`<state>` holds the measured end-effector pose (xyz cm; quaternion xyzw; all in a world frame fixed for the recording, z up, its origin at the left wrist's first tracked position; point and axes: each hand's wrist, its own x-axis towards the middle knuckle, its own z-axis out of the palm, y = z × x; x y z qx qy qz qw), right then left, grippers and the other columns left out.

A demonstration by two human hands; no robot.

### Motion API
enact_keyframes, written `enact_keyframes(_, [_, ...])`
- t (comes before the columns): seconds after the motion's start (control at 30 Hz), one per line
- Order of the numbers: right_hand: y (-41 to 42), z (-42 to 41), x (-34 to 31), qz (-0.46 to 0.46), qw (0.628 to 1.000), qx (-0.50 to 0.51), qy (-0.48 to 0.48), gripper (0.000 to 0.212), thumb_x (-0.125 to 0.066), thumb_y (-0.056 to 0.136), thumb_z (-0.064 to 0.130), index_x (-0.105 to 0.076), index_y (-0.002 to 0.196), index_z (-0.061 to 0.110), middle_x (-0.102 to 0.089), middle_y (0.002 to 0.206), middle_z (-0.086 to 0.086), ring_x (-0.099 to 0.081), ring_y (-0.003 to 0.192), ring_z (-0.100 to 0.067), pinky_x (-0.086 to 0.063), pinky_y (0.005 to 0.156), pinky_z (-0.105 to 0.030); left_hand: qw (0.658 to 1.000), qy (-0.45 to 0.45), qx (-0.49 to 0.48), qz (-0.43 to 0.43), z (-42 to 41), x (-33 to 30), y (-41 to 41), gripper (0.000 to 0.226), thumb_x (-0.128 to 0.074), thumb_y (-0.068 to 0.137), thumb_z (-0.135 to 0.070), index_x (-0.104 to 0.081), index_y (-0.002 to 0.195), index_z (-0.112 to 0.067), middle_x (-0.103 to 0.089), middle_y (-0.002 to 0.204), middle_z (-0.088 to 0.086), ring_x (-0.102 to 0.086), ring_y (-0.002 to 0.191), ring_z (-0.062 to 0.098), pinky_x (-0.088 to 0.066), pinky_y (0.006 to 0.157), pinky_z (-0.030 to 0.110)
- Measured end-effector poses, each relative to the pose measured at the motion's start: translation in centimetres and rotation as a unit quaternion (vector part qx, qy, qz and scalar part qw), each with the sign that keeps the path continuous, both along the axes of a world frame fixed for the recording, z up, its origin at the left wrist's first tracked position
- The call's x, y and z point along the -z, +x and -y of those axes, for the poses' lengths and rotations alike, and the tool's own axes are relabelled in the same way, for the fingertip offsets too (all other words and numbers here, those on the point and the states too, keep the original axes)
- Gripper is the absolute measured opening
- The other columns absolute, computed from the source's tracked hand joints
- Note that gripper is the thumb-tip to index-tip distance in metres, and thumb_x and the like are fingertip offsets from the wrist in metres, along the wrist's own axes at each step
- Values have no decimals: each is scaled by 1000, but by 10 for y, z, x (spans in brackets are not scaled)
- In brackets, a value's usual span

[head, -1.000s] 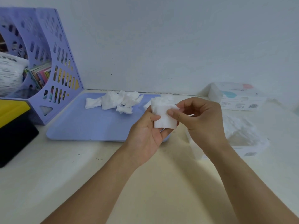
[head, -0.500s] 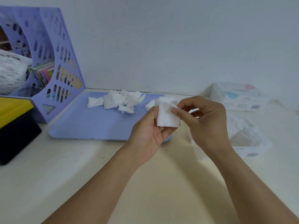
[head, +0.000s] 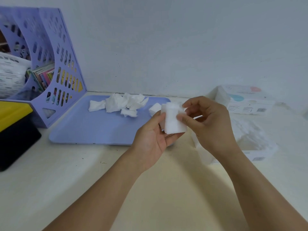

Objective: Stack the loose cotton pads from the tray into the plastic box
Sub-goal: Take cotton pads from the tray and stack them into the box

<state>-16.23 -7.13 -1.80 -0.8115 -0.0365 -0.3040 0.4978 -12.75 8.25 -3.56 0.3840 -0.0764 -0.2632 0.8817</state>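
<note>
Cotton pads [head: 174, 121], small squared stack, held upright above the desk betw. tray [head: 86, 129] and plastic box [head: 260, 147]. Likely v. light, soft, compressible, layers prone to slide or fan; best taken by the flat faces w/ gentle pinch, edges kept aligned. Left hand [head: 154, 139] cradles stack: thumb on near face, fingers curled behind. Right hand [head: 208, 120] pinches its right edge, thumb and forefinger closed on it. More loose pads [head: 121, 104] lie crumpled at tray's far side.
</note>
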Motion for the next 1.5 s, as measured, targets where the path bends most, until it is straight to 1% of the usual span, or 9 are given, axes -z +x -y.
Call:
enact_keyframes(0.13, [0,2,1,32,994,1,-104,48,-85,77,19,-66,121,28,-62,111,10,-62,94,-11,-52,71,-21,999,11,-12,37,-1,2,0,38,-50,100,-16,-58,136,-9,-65,135,12,-61,127,27,-56,98,39])
enact_keyframes(0.23, [1,3,3,31,991,-24,-125,47,-85,77,18,-69,121,25,-61,117,9,-61,104,-13,-52,75,-27,997,28,-19,65,0,1,-1,35,-44,103,-9,-60,134,-9,-66,134,12,-61,128,25,-55,99,34])
enact_keyframes(0.6, [1,1,3,98,987,-41,-125,34,-87,73,4,-71,96,24,-66,110,2,-63,103,-10,-46,78,-16,995,55,-72,30,4,-2,-1,35,-42,107,-22,-61,134,-8,-68,129,14,-64,123,27,-53,102,39])
enact_keyframes(0.83, [-1,-1,2,128,980,-36,-147,19,-77,76,27,-75,95,23,-57,94,0,-57,85,-6,-45,76,-16,997,61,-51,-24,-2,0,5,36,-50,101,-20,-63,130,-3,-66,131,18,-63,124,30,-51,104,44])
enact_keyframes(1.0, [-2,-2,0,115,979,-80,-151,25,-78,72,-4,-74,87,15,-68,90,4,-64,83,-10,-48,75,-17,996,79,-35,-25,-6,3,12,37,-49,102,-23,-62,130,-3,-65,133,19,-62,125,31,-50,103,45])
enact_keyframes(1.13, [-3,-3,1,88,979,-113,-144,30,-78,69,-11,-75,87,13,-71,94,4,-67,87,-14,-53,76,-25,996,87,-7,6,-9,2,11,35,-46,101,-17,-64,129,-4,-62,136,19,-62,116,26,-43,100,41])
enact_keyframes(1.27, [-2,-4,1,93,981,-113,-126,30,-81,69,-8,-76,89,14,-69,98,5,-66,91,-15,-54,75,-27,996,84,-12,9,-9,3,12,43,-54,96,-23,-59,135,-4,-63,136,19,-60,125,28,-38,113,47])
enact_keyframes(1.37, [-1,-1,0,78,983,-121,-111,30,-81,69,-9,-75,88,14,-71,103,5,-67,97,-17,-54,76,-34,993,111,-36,12,-5,3,12,40,-52,101,-25,-59,136,-6,-64,134,17,-60,128,29,-44,109,47])
enact_keyframes(1.5, [-2,-1,0,57,983,-132,-117,29,-80,70,-1,-74,88,21,-70,108,6,-66,101,-15,-53,77,-31,984,160,-64,38,-5,2,9,26,-53,101,-15,-70,120,-10,-70,125,17,-66,107,26,-52,87,39])
